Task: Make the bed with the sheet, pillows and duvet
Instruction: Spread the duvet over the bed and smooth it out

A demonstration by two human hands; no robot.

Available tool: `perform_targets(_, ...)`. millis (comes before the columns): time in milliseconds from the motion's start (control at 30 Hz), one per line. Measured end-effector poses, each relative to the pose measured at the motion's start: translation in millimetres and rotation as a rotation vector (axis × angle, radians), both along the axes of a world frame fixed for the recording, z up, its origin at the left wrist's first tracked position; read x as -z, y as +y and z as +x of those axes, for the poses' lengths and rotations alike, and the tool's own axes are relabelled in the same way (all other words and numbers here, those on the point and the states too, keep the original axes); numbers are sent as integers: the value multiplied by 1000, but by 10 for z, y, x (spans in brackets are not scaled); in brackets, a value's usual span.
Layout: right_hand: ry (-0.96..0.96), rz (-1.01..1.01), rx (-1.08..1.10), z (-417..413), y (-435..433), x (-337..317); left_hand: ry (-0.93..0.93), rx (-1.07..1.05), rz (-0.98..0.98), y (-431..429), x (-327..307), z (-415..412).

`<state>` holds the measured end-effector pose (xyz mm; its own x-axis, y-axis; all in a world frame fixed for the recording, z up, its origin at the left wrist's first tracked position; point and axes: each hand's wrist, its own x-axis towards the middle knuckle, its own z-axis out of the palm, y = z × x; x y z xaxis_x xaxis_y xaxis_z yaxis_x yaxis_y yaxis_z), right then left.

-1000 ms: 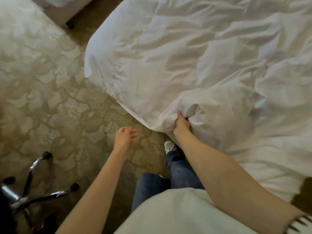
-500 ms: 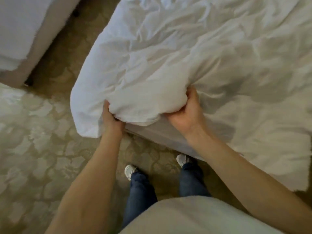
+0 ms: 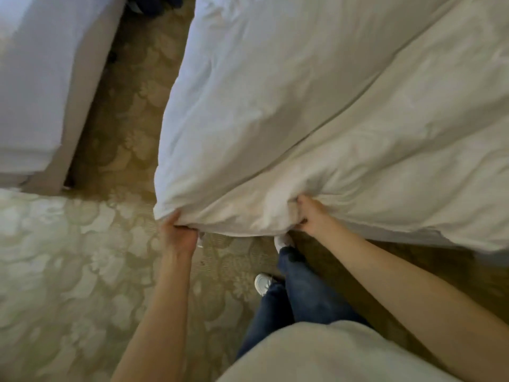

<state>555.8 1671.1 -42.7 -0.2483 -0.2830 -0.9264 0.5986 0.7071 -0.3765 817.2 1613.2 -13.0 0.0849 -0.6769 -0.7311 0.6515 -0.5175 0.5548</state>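
A white duvet [image 3: 316, 111] covers the bed and fills the upper right of the head view, stretched fairly smooth with long folds. My left hand [image 3: 179, 235] grips its near corner, fingers curled under the hem. My right hand [image 3: 312, 216] grips the near edge a little further right, with fabric bunched in its fist. The duvet's edge hangs between my hands above the floor. No pillow shows, and I cannot tell a sheet apart from the duvet.
A second bed [image 3: 41, 86] with white bedding and a beige base stands at the upper left, across a narrow aisle of patterned carpet [image 3: 68, 271]. My jeans and white shoes [image 3: 263, 282] are below the duvet's edge. Something dark lies at the aisle's far end.
My left hand went from empty to gripping the duvet's corner. Both hands have drawn the edge toward me, and the crumpled duvet now lies stretched and smoother. I have stepped back.
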Motion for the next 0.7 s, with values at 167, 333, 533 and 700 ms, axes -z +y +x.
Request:
perform_targets(167,173,110,-451,266,-294,330,-308,261,397,-128,415,286)
perform_targets(333,373,71,-738,510,-697,320,-651,329,454,-295,409,311)
perform_targets(533,336,-103,-571,922,-1108,216,-745,361,369,-687,359,464)
perform_targets(700,348,-64,-488,1260,-1413,124,-715,421,177,-1089,348,747)
